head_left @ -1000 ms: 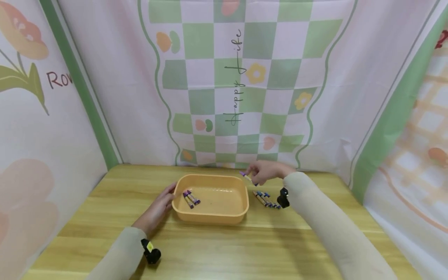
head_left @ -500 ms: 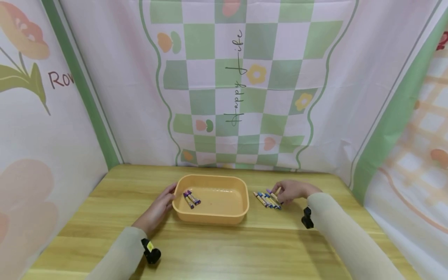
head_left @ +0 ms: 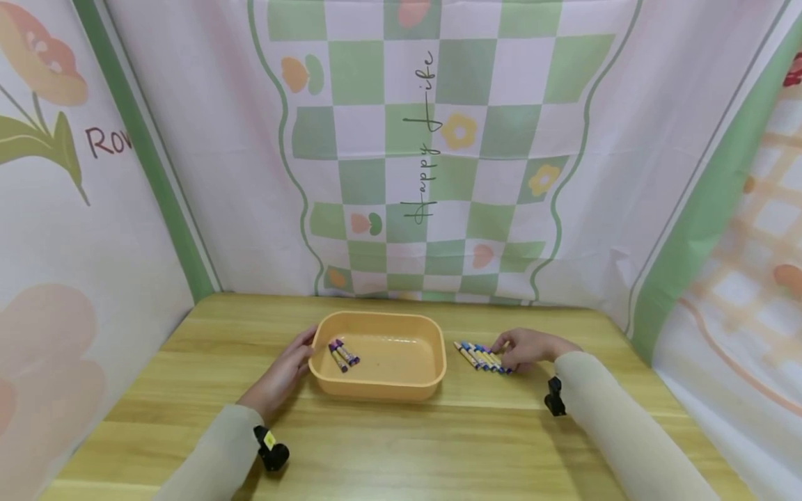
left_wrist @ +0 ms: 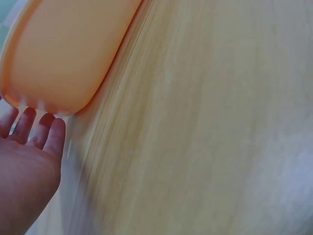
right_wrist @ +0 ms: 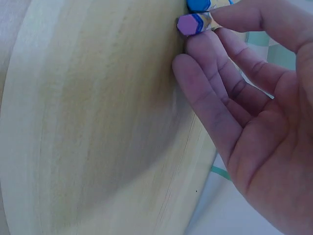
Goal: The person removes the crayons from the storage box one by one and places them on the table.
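A yellow-orange plastic basin stands on the table, with a few purple crayons lying at its left end. My left hand touches the basin's left end; in the left wrist view its fingertips meet the outer wall, fingers fairly straight. To the basin's right, several crayons lie side by side in a slanted row. At the row's right end my right hand pinches a light purple crayon between thumb and fingers, beside a blue crayon.
The wooden table ends at a hanging cloth with green checks along the back. More printed cloth hangs at the left and right sides. A black camera is worn on each wrist.
My right hand has carried the light purple crayon from beside the basin's back right corner, rightward and down to the right end of the row. The left hand and basin have stayed put.
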`<state>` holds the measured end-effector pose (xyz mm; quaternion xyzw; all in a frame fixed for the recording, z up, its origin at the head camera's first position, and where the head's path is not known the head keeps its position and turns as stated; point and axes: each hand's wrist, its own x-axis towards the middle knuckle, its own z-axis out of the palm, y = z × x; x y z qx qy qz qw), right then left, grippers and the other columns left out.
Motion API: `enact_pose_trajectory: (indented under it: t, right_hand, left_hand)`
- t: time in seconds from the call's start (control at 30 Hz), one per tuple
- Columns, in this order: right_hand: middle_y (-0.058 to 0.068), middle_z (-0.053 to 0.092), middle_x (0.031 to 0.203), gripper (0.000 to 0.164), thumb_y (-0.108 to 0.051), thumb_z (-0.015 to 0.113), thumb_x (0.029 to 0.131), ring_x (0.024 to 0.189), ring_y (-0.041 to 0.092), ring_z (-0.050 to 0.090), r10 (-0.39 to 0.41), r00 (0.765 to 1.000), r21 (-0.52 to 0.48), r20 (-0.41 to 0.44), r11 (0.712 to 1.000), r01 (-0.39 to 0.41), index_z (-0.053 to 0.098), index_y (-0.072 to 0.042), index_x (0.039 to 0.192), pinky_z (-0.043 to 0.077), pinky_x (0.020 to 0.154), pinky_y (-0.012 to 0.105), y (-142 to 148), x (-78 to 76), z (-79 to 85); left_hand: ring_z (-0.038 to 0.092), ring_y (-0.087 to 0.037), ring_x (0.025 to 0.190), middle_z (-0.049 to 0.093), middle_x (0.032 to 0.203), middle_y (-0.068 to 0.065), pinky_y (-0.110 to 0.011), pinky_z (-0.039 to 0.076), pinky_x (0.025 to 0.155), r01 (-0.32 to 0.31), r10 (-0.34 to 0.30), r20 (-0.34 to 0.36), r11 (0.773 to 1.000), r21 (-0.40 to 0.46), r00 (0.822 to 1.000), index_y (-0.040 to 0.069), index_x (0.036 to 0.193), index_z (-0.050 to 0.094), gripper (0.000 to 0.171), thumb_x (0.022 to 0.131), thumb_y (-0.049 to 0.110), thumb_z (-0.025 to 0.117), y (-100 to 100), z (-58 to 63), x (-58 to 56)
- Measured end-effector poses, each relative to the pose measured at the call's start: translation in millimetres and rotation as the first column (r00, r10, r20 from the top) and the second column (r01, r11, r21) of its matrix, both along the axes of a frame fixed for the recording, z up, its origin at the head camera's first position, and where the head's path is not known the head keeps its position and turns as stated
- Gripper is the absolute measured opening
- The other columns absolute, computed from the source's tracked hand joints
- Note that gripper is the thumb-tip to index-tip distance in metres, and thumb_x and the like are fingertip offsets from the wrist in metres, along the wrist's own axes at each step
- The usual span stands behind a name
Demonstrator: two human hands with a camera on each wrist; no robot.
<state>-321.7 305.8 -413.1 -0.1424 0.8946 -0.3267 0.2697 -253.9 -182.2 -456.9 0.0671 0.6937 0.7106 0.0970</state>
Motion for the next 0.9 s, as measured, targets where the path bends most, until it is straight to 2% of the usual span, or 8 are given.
enact_pose_trajectory:
  t: [0.13, 0.2, 0.37, 0.53, 0.63, 0.77, 0.9]
  right_hand:
    - [0.011, 0.065, 0.091, 0.045, 0.0, 0.063, 0.078, 0.079, 0.022, 0.063, 0.0, 1.0, 0.003, -0.006, 1.0, 0.0, 0.057, 0.006, 0.122, 0.058, 0.075, 0.042, -3.1, 0.5, 2.8]
    - [0.012, 0.064, 0.091, 0.045, -0.002, 0.063, 0.079, 0.078, 0.023, 0.063, 0.026, 0.999, -0.003, -0.026, 1.0, -0.026, 0.057, 0.007, 0.122, 0.058, 0.075, 0.044, -4.6, -0.7, 6.6]
    - [0.016, 0.064, 0.093, 0.045, -0.007, 0.063, 0.086, 0.081, 0.028, 0.062, 0.077, 0.994, -0.007, -0.082, 0.997, -0.078, 0.054, 0.007, 0.127, 0.056, 0.076, 0.048, -18.3, -7.9, 26.7]
    - [0.022, 0.065, 0.104, 0.045, -0.01, 0.06, 0.09, 0.094, 0.037, 0.065, 0.118, 0.986, -0.018, -0.114, 0.993, -0.121, 0.054, 0.009, 0.13, 0.057, 0.086, 0.049, -44.6, -19.3, 48.4]
    - [0.022, 0.065, 0.105, 0.044, -0.01, 0.059, 0.09, 0.098, 0.04, 0.065, 0.164, 0.975, -0.018, -0.148, 0.985, -0.169, 0.055, 0.008, 0.13, 0.058, 0.086, 0.047, -62.4, -24.9, 58.3]
    - [0.019, 0.065, 0.102, 0.042, -0.011, 0.059, 0.09, 0.095, 0.035, 0.066, 0.216, 0.96, -0.021, -0.179, 0.975, -0.223, 0.058, 0.006, 0.128, 0.059, 0.084, 0.043, -89.4, -29.1, 69.0]
    - [0.016, 0.066, 0.106, 0.039, -0.017, 0.061, 0.093, 0.095, 0.028, 0.066, 0.251, 0.95, -0.021, -0.185, 0.966, -0.259, 0.06, 0.002, 0.128, 0.058, 0.083, 0.039, -118.8, -29.2, 76.6]
  left_hand:
    - [0.021, -0.036, 0.148, 0.011, 0.166, -0.016, -0.049, 0.021, 0.12, 0.0, 0.0, 0.005, 1.0, 0.006, 1.0, 0.007, 0.16, 0.016, 0.06, 0.104, 0.011, 0.036, 0.3, 0.1, -0.7]
    - [0.022, -0.036, 0.148, 0.011, 0.166, -0.016, -0.05, 0.021, 0.12, 0.001, -0.001, 0.003, 1.0, 0.011, 1.0, 0.007, 0.16, 0.016, 0.06, 0.104, 0.011, 0.036, 0.1, -0.8, -1.3]
    - [0.024, -0.038, 0.147, 0.012, 0.165, -0.017, -0.05, 0.024, 0.119, -0.007, 0.007, 0.004, 1.0, 0.023, 1.0, 0.006, 0.16, 0.016, 0.061, 0.103, 0.009, 0.036, -0.4, -3.5, -3.3]
    - [0.025, -0.038, 0.146, 0.013, 0.165, -0.017, -0.05, 0.025, 0.119, -0.016, 0.016, 0.013, 0.999, 0.028, 1.0, 0.006, 0.16, 0.016, 0.061, 0.102, 0.008, 0.036, -0.1, -3.6, -3.9]
    - [0.025, -0.038, 0.146, 0.013, 0.165, -0.017, -0.05, 0.025, 0.118, -0.011, 0.011, 0.01, 0.999, 0.03, 1.0, 0.006, 0.16, 0.017, 0.061, 0.102, 0.008, 0.036, -0.1, -3.9, -4.1]
    - [0.024, -0.038, 0.146, 0.013, 0.165, -0.017, -0.05, 0.024, 0.119, -0.007, 0.007, 0.004, 1.0, 0.028, 1.0, 0.005, 0.16, 0.017, 0.06, 0.102, 0.008, 0.035, -0.4, -4.6, -4.0]
    - [0.024, -0.037, 0.147, 0.013, 0.165, -0.016, -0.05, 0.024, 0.119, -0.011, 0.011, 0.008, 1.0, 0.029, 1.0, 0.006, 0.16, 0.018, 0.06, 0.102, 0.009, 0.036, -1.2, -5.1, -4.2]
